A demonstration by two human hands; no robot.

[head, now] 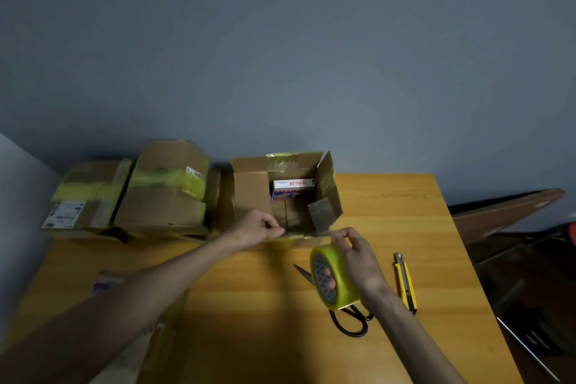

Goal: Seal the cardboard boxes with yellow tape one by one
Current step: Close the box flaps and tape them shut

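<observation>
An open cardboard box (249, 193) stands at the back of the wooden table, its flaps up and a white carton with red print (293, 185) inside. My left hand (255, 227) pinches the free end of the yellow tape at the box's near edge. A strip of tape runs from there to the yellow tape roll (335, 277), which my right hand (358, 256) grips with fingers through its core. Two cardboard boxes with yellow tape across them (165, 187) (87, 196) sit to the left of the open one.
Black-handled scissors (349, 321) lie under the roll. A yellow utility knife (405, 284) lies to the right of my right hand. Another cardboard box (149, 349) sits blurred at the lower left. The table's right edge (467, 259) borders dark clutter on the floor.
</observation>
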